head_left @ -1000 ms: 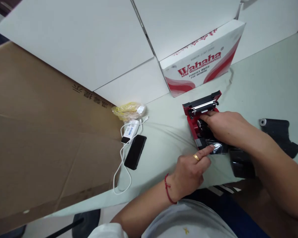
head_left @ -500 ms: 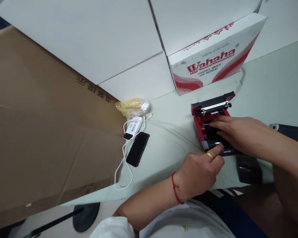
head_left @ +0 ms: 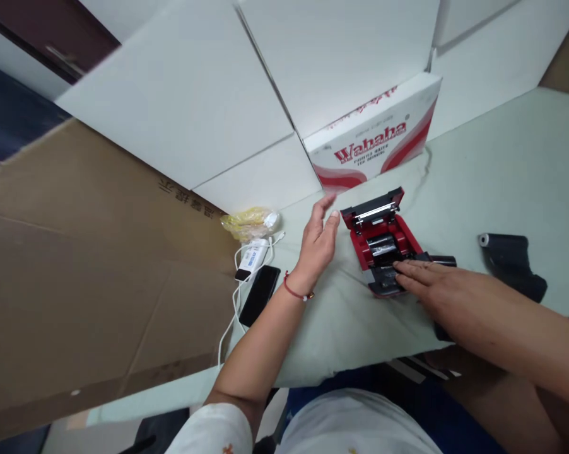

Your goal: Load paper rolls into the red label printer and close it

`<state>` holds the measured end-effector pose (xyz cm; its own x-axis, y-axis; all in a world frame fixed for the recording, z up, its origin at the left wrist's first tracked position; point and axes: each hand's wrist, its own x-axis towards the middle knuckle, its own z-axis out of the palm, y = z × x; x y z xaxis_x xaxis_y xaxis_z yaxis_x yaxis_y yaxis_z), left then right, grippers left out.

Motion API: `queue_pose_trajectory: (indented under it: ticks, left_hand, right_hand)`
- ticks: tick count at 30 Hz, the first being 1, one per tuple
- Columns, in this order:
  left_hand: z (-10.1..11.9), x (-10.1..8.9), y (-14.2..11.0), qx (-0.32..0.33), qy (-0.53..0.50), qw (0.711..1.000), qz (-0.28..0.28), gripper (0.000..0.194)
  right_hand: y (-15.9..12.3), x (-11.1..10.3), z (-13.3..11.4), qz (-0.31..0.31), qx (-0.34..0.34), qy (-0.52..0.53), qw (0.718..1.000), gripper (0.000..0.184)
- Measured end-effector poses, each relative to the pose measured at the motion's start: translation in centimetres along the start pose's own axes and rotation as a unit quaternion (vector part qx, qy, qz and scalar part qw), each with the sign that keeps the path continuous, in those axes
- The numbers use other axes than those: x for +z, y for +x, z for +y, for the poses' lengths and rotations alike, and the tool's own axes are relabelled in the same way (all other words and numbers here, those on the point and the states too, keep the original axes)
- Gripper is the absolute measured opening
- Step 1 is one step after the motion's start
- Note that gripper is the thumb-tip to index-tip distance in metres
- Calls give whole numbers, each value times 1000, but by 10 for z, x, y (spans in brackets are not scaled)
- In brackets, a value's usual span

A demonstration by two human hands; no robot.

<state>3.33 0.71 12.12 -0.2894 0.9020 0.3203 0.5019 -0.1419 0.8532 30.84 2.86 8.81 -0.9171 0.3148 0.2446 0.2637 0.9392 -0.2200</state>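
The right hand (head_left: pixel 443 289), flat, seemingly presses black film (head_left: pixel 385 276) under its fingers, calling for even contact; beside the red device (head_left: pixel 409 237), the left hand (head_left: pixel 316 249) spreads empty

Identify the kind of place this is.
Probably a work desk in an office or small workshop, hard to say which: white panels back a pale green tabletop, with an open red-and-black device, a phone and a white charging cable on it.
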Motion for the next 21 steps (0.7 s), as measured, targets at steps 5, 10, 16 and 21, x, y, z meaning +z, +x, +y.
queue_pose_trajectory:
  ticks: [5, 10, 16, 21]
  left_hand:
    - [11, 5, -20, 16, 36, 996, -84, 33]
    - [17, 11, -68, 94, 227, 946, -210, 58]
    - [26, 18, -61, 35, 412, 870, -268, 53]
    - [13, 20, -61, 43, 346, 909, -230, 48]
  right_hand:
    - [1, -9, -7, 6, -30, -41, 999, 63]
    - [2, -8, -8, 9, -15, -28, 999, 53]
    - [13, -17, -8, -39, 21, 1, 999, 43]
    - [23, -28, 0, -90, 39, 5, 995, 42]
